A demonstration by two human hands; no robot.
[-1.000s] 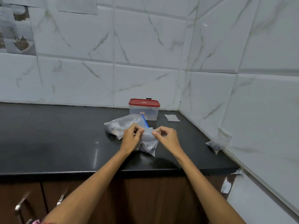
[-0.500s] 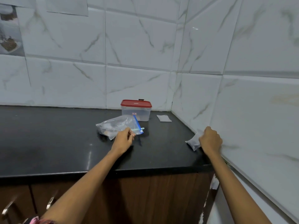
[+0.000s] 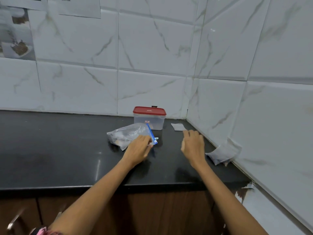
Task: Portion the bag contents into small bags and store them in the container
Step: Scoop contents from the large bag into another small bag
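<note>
At three o'clock by the wall, one filled small bag [image 3: 221, 154] lies done. My left hand [image 3: 138, 150] pinches the big bag [image 3: 129, 134]; right hand [image 3: 193, 146] hovers open-fingered. Container [image 3: 149, 119] at twelve stays lidded, storing undone.

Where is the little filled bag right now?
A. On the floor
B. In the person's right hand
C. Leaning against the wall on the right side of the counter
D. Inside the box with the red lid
C: the little filled bag sits on the black counter propped against the tiled wall, apart from the right hand, which holds nothing; the box has its red lid on.
</note>
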